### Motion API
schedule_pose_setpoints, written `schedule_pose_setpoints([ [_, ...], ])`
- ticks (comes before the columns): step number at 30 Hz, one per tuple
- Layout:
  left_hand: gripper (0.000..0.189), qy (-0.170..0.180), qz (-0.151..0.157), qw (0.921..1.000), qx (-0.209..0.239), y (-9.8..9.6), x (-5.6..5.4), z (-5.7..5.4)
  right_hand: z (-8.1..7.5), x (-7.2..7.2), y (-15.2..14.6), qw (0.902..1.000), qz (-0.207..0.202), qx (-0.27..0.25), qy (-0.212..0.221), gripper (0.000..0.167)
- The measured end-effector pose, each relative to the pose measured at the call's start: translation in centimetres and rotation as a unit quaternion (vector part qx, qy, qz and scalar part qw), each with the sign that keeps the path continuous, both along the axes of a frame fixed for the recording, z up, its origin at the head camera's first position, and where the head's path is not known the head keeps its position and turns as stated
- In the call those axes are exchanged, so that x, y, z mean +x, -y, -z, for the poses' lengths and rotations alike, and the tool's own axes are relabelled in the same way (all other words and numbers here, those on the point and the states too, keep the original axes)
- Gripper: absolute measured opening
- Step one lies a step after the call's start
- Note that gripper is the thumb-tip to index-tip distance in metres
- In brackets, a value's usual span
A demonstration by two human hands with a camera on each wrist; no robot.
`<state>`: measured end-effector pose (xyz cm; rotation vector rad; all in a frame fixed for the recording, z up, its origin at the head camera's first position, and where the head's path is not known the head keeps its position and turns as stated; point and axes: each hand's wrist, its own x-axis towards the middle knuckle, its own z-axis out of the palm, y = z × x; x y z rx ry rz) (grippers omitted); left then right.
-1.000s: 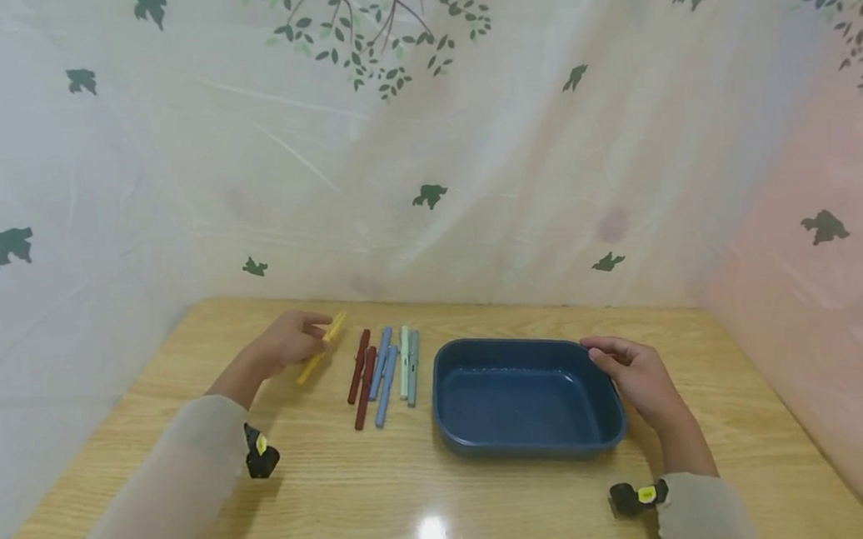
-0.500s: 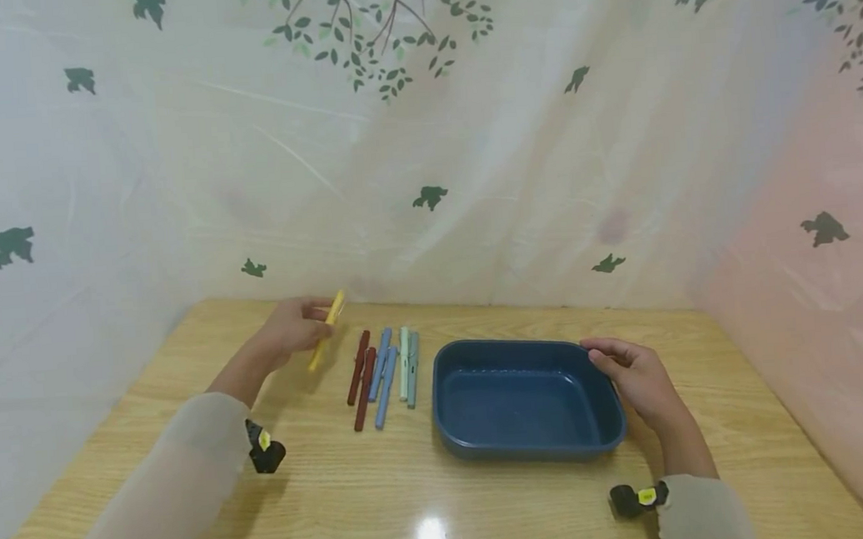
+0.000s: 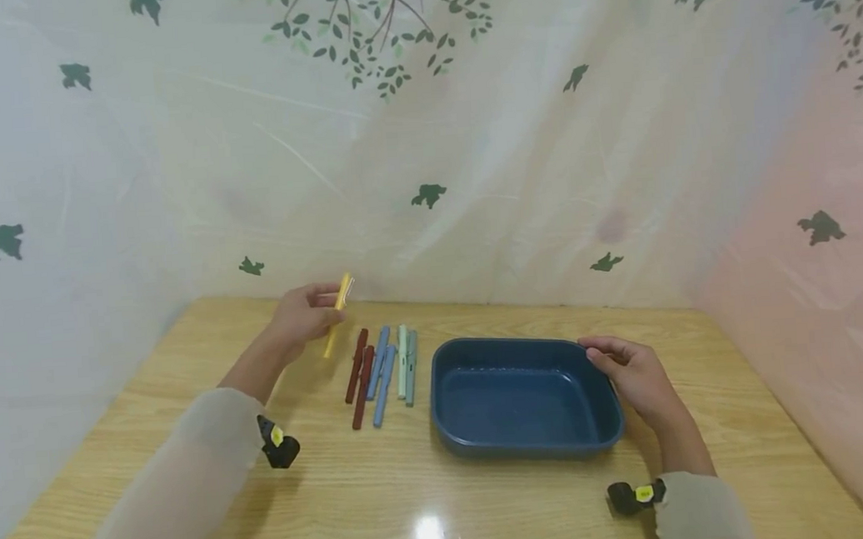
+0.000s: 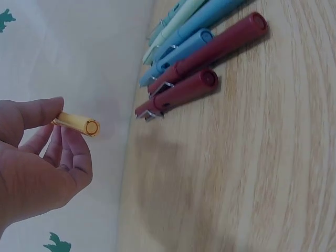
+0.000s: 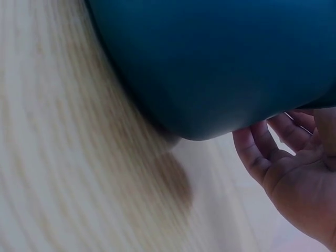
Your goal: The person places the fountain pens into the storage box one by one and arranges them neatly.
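My left hand pinches a yellow pen between thumb and fingers, holding it tilted above the table's back left. In the left wrist view the yellow pen points its round end toward the camera. My right hand grips the right rim of a dark blue rectangular tub, thumb at the rim and fingers against the outer wall. In the right wrist view those fingers touch the tub's outside. No pens show inside the tub.
Left of the tub lie two dark red pens, two blue pens, a pale green pen and a grey-green pen, side by side. A patterned curtain hangs behind the wooden table.
My left hand has raised the yellow pen and moved it slightly right and toward the back, turning it more upright. The right hand and the tub stay in place.
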<state>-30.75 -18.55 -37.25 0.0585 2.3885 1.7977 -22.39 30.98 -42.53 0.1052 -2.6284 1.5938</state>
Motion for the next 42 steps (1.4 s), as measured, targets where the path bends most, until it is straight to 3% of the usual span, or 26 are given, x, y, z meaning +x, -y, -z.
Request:
schedule_pose_setpoints([
  [13,0.056,-0.011,-0.001,0.9977,0.067,-3.4,0.0,-1.2,0.3,-0.4,0.1,1.0000,-0.006,-0.004,-0.001,0.043],
  [20,0.054,0.000,-0.004,0.9947,0.103,-5.6,0.6,-2.2,0.6,-0.5,-0.1,1.0000,-0.006,0.005,-0.003,0.043],
  [33,0.047,0.001,0.005,0.9938,0.111,-9.4,1.4,-3.4,0.3,-0.1,0.0,0.9999,0.001,0.014,0.001,0.044],
  [42,0.051,0.006,0.038,0.9914,0.125,-11.5,1.5,-3.4,0.0,0.0,0.0,0.9998,0.003,0.018,0.001,0.043],
])
